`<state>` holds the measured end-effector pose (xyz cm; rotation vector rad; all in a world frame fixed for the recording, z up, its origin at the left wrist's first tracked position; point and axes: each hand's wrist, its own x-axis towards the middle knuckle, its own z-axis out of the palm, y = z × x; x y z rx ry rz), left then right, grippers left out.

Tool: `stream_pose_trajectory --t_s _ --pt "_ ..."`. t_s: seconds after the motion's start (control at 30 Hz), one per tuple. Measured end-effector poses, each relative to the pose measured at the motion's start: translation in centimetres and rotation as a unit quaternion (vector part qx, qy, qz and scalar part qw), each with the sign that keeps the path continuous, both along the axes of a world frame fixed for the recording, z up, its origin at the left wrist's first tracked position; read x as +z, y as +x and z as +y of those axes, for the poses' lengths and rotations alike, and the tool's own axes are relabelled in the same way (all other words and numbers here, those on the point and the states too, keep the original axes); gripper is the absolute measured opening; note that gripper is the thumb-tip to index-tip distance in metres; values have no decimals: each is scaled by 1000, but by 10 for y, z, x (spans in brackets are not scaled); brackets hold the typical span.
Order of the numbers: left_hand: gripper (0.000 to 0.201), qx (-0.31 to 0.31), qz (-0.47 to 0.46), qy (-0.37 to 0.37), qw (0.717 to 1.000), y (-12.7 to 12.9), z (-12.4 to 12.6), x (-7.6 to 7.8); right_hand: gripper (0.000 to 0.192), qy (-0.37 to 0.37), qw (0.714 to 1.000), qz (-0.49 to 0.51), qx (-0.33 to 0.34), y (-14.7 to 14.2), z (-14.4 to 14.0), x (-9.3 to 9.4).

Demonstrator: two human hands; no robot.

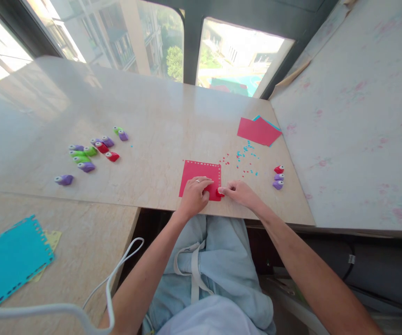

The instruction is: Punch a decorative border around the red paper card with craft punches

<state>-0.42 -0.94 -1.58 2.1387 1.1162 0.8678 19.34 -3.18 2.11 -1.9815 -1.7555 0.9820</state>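
Hands on a red paper square at the worktop's near edge

The left hand (194, 195) presses flat on the red paper square (199, 176), fingers together; the right hand (240, 191) has its fingers pinched on a small red punch (219, 191) at the square's near right corner.

A pale marble-patterned counter (124, 107) ran beneath two dark-framed windows (237, 60), through which sunlit buildings and trees showed far below. Daylight glared off the stone. To the right stood a whitish wall (357, 121) with faint pink stains
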Motion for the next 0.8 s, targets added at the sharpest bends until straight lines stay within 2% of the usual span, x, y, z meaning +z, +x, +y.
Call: stream_pose_trajectory --t_s 0.13,0.3,0.5,0.67,0.73,0.8 --pt "45 1 -3 4 1000 0 0 0 55 1 1000 19 -10 2 1 -1" --pt "43 1 -3 5 1000 1 0 0 61 -32 994 96 -29 3 -3 1" --pt "43 -1 -3 5 1000 1 1 -1 60 -55 985 153 -58 3 -6 5" --pt "41 -1 -7 13 1000 0 0 0 54 -6 980 187 -68 1 -15 -3" --pt "41 -2 -6 16 1000 0 0 0 60 29 986 160 -45 -3 -21 -8" --pt "40 -4 -8 18 1000 0 0 0 56 80 991 104 -10 -8 -27 -14"
